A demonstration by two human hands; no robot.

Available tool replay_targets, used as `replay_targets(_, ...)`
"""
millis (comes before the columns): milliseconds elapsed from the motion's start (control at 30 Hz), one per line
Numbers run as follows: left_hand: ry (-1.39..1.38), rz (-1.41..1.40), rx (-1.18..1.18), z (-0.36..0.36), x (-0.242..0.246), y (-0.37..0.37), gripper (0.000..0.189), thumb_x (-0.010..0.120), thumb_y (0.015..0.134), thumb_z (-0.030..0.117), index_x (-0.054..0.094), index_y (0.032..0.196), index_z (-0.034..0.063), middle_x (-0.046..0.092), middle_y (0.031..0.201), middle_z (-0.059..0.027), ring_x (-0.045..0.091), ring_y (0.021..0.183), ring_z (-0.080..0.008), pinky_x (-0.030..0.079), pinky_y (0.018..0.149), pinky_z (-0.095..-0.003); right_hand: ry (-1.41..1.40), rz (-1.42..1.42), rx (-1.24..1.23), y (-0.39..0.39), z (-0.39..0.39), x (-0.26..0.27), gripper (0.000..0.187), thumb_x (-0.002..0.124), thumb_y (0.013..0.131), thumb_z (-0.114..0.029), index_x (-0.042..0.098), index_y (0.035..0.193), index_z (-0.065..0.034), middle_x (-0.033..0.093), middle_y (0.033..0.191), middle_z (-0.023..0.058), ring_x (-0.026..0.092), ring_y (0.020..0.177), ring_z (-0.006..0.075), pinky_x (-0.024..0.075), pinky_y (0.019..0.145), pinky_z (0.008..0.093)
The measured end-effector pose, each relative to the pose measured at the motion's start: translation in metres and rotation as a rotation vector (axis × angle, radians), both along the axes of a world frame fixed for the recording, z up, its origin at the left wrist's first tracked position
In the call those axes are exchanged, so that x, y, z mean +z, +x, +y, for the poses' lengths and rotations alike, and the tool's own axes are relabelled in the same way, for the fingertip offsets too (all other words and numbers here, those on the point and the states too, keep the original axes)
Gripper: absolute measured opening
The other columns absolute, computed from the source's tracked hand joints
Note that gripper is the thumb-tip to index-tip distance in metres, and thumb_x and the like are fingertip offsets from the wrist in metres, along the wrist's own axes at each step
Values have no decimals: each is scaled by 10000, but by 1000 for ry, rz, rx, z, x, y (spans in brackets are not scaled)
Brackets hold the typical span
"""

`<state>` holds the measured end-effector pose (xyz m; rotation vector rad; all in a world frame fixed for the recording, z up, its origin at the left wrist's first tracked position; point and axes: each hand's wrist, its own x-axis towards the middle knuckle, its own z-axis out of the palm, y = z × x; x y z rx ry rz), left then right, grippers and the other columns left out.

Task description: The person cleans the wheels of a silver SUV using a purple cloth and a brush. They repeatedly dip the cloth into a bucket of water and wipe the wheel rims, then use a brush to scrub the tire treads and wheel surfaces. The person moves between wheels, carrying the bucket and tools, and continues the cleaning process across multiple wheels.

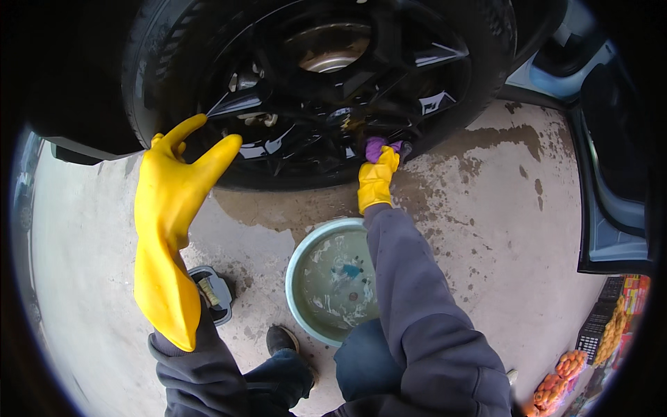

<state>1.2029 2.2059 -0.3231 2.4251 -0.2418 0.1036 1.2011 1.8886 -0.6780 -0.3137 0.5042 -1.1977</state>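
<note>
A car wheel with a black spoked rim [344,88] and a dark tyre [140,83] fills the top of the view. My right hand [378,177], in a yellow rubber glove, grips a purple cloth [376,148] and presses it to the lower rim, close to the tyre. My left hand [180,172] wears a matching glove with a loose cuff. Its fingers are apart, it holds nothing, and it is near the left side of the wheel; whether a fingertip touches the tyre or rim I cannot tell.
A light-blue basin [297,281] of water stands on the concrete floor [495,219] between my feet and the wheel. Left of it sits a small grey container [221,294] holding a brush. An open car door [615,208] stands at right, near produce bags [555,385] and black crates [596,323].
</note>
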Motion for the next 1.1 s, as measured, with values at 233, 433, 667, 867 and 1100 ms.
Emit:
replay_targets(233, 40, 16, 8, 0, 5, -1, 712, 851, 759, 433, 679, 1361, 92, 624, 1354, -306, 560, 1347, -414, 448, 1115, -470, -864, 1014, 421, -43, -21, 42, 240, 674, 795, -56, 711, 1032, -78, 675, 924, 146, 660, 903, 335, 535, 846, 398)
replay_targets(433, -27, -6, -43, 4, -1, 2, 677, 859, 761, 399, 694, 1339, 86, 625, 1345, -310, 584, 1316, -416, 468, 1101, -466, -1132, 1334, -144, -14, -20, 24, 162, 698, 772, -78, 741, 924, -42, 715, 892, 128, 687, 927, 391, 533, 898, 420)
replay_targets(667, 48, 10, 34, -14, 6, -4, 712, 866, 749, 430, 692, 1324, 47, 667, 1260, -278, 698, 1122, -367, 531, 1021, -422, -500, 549, 378, -11, 39, 70, 123, 577, 911, -13, 597, 979, -113, 686, 882, 116, 676, 756, 277, 551, 713, 371)
replay_targets(867, -35, 48, 20, -7, 16, -1, 691, 849, 777, 414, 683, 1326, 29, 679, 1243, -259, 673, 1177, -362, 521, 1016, -415, -496, -250, 595, -15, 90, 200, 346, 620, 850, 82, 542, 1072, -170, 579, 868, 73, 597, 704, 212, 527, 678, 342)
replay_targets(1100, -118, 29, -28, -7, 11, -3, 606, 828, 831, 303, 664, 1336, 12, 620, 1339, -260, 599, 1293, -369, 467, 1079, -414, -241, -591, 745, 26, 92, 203, 105, 543, 963, -98, 538, 872, -149, 534, 794, -29, 528, 681, 128, 441, 586, 283)
